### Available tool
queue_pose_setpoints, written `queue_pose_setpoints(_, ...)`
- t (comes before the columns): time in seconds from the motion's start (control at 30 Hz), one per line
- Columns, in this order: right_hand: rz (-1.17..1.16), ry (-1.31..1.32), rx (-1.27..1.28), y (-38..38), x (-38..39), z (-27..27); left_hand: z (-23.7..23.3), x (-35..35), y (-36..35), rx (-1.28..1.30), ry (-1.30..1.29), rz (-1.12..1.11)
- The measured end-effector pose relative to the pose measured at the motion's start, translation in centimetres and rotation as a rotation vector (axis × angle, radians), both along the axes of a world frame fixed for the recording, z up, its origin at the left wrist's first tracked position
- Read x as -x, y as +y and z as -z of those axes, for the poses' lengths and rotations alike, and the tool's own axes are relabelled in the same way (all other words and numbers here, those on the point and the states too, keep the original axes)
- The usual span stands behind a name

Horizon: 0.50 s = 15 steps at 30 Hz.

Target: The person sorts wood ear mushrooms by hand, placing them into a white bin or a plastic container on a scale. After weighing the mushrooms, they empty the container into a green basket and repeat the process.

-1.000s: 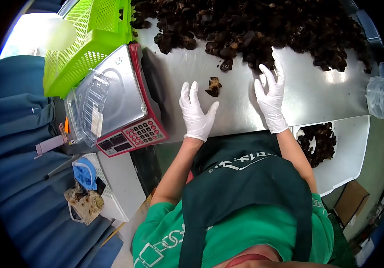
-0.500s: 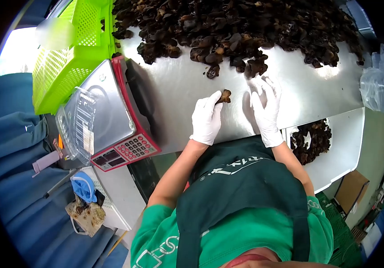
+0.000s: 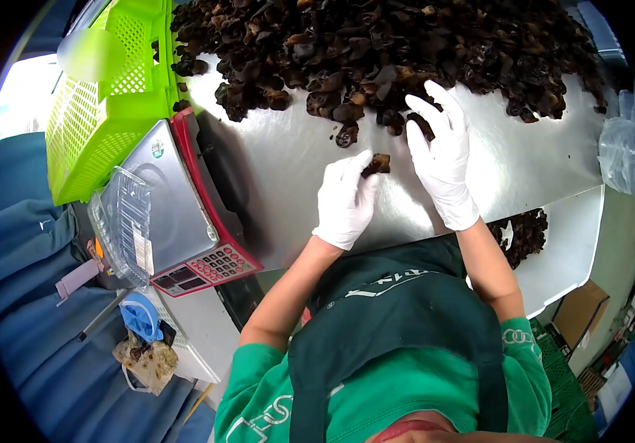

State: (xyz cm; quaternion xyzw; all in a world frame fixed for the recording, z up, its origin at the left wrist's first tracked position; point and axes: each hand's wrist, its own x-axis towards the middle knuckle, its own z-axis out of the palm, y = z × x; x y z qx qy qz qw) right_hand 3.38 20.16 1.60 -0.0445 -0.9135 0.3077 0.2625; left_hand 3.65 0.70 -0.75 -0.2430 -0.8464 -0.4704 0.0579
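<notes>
Between the thumb and fingers of my left hand [image 3: 346, 201], in a white glove, is a small brown mushroom piece [image 3: 379, 164]. My right hand [image 3: 441, 156], also gloved in white, is raised to the right of it with its fingers apart, at the near edge of the dark mushroom pile [image 3: 391, 44]. Part of a dark piece shows behind the right fingers; whether they touch it I cannot tell. Both hands are over the shiny metal table [image 3: 280, 162].
At the left stand a red-edged scale [image 3: 162, 192] with a clear plastic container [image 3: 127, 221] on it and a green basket [image 3: 103, 111]. A white tray [image 3: 576, 251] holding dark pieces is at the lower right. Clear plastic bags [image 3: 627, 148] hang at the right.
My right hand has moved up toward the pile and its fingers have spread. My left hand keeps the brown piece, now turned a little. The view has shifted slightly.
</notes>
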Motion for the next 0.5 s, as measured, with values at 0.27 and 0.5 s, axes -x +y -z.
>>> queue_pose_setpoints(0.27, -0.1, -0.142, -0.305, -0.4, 5.7, -0.4, 1.3, 5.6, -1.2, 0.175, 0.073, -0.202)
queue_pose_setpoints(0.5, -0.014, -0.128, -0.312, 0.3, 2.5, 0.7, 3.0, 6.8, -1.8, 0.215, 0.115, -0.134)
